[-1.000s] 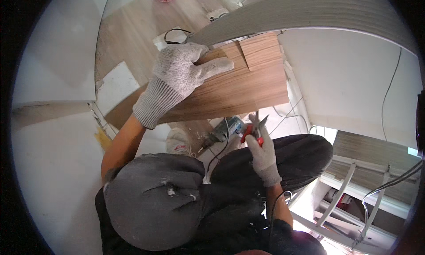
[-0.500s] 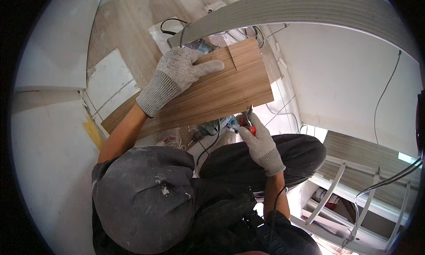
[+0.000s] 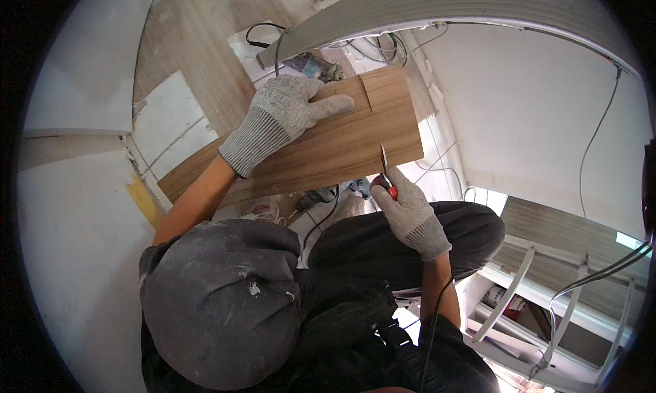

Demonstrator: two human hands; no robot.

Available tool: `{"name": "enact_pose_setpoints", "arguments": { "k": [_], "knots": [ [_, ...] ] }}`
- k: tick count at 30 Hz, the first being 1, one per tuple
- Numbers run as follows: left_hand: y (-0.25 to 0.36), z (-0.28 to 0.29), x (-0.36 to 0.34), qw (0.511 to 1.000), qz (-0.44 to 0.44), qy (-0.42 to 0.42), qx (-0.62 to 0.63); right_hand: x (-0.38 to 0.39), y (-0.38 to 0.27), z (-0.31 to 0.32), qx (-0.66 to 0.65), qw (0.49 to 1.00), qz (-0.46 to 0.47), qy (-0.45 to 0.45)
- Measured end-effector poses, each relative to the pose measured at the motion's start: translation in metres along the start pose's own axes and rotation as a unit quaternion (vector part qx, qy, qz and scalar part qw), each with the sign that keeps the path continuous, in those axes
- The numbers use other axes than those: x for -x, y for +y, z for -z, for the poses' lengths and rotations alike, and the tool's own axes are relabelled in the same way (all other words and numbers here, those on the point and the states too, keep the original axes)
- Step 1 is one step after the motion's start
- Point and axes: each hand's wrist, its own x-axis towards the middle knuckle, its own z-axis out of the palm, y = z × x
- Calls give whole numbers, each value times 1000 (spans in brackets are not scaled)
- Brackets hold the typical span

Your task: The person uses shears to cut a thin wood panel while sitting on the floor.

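Observation:
A wood-grain plank (image 3: pixel 307 150) lies at a slant in front of me. My left hand (image 3: pixel 294 106), in a grey knitted glove, grips its far edge, thumb-side digit stretched over the top face. A short slit runs into the plank from the far edge near its right end. My right hand (image 3: pixel 410 215), also gloved, is closed round red-handled snips (image 3: pixel 392 190). Their pointed metal blade reaches up over the plank's near edge, close to its right end. Whether the blade touches the wood I cannot tell.
Beneath the plank's near edge lies a power tool (image 3: pixel 314 198) with a dark cord. Beyond the far edge is another tool (image 3: pixel 318 66) among cables. A long ribbed grey panel (image 3: pixel 437 7) arches overhead at the right. A white rack (image 3: pixel 509 294) stands at lower right.
The snips have turned so their blade points up over the plank, and the right wrist has shifted slightly right. The left hand and plank have moved a little to the right.

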Motion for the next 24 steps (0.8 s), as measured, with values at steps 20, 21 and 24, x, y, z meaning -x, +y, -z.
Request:
{"name": "enact_pose_setpoints", "arguments": {
  "k": [20,21,24],
  "knots": [
    [39,-47,15,987,41,150,-27,-7,-14,-15,100,987,16,127],
    [40,-46,14,988,47,144,-24,-6,-15,-13,87,989,8,120],
    [35,-48,17,981,37,189,-24,0,-9,-10,14,994,41,102]
  ]
}}
